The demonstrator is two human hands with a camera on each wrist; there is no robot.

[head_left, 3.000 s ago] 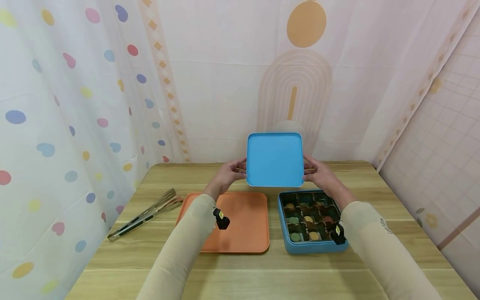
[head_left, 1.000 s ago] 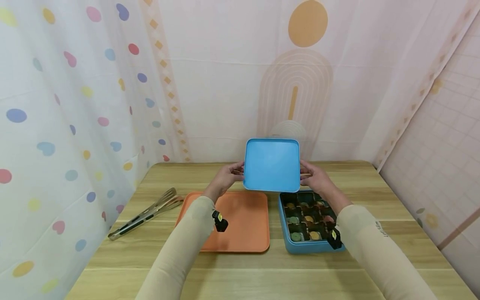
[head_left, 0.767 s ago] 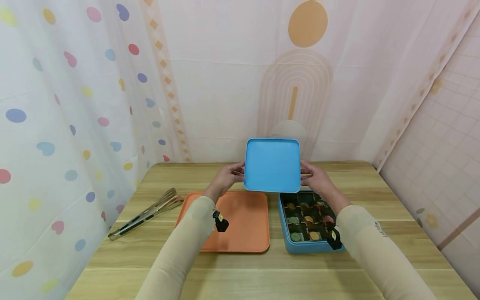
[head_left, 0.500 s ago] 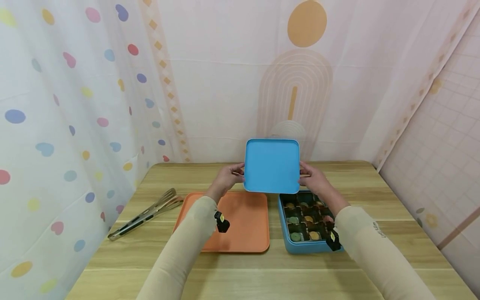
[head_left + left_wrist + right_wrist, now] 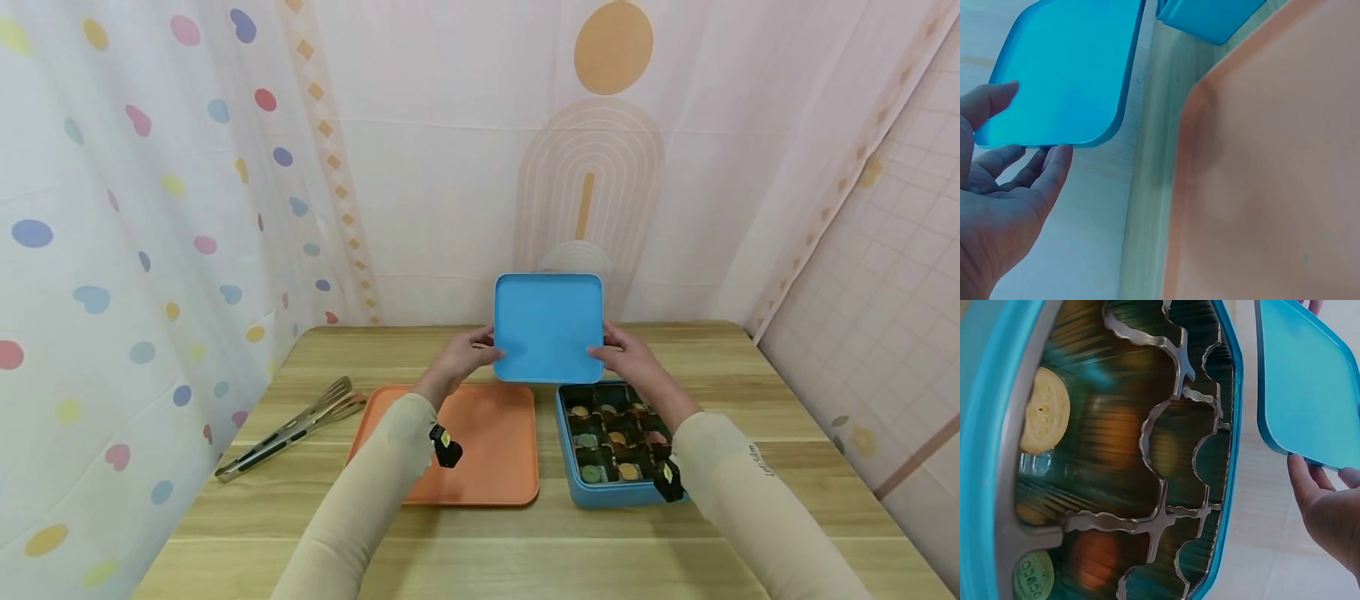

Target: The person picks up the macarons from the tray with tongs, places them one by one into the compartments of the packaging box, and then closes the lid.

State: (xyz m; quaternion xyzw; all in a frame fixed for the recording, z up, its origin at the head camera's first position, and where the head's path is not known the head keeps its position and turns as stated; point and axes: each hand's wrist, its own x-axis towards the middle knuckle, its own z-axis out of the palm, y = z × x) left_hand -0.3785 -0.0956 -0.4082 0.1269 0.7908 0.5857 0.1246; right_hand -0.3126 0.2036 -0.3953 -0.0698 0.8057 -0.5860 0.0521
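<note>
A blue lid [image 5: 549,317], square with rounded corners and a low rim, is held up tilted toward the head camera, above the back of the table. My left hand [image 5: 460,358] grips its left edge, thumb over the lid's face and fingers behind, as the left wrist view confirms. On the opposite edge my right hand [image 5: 633,360] pinches it the same way. Below and to the right sits the uncovered blue box [image 5: 630,497], its dark divided insert holding round embossed cakes. A yellow cake [image 5: 1045,411] and a green cake [image 5: 1034,576] show closely in the right wrist view.
An orange tray [image 5: 487,450] lies left of the box, partly covered by my left forearm. Metal tongs [image 5: 292,429] with black grips rest at the table's left side. Patterned curtains [image 5: 442,167] rise behind the wooden table [image 5: 510,558].
Over three seconds the lid dips slightly, then rises a little and shifts right in the last half second. Both thumbs have moved from its edges onto its face. Box, tray and tongs stay put.
</note>
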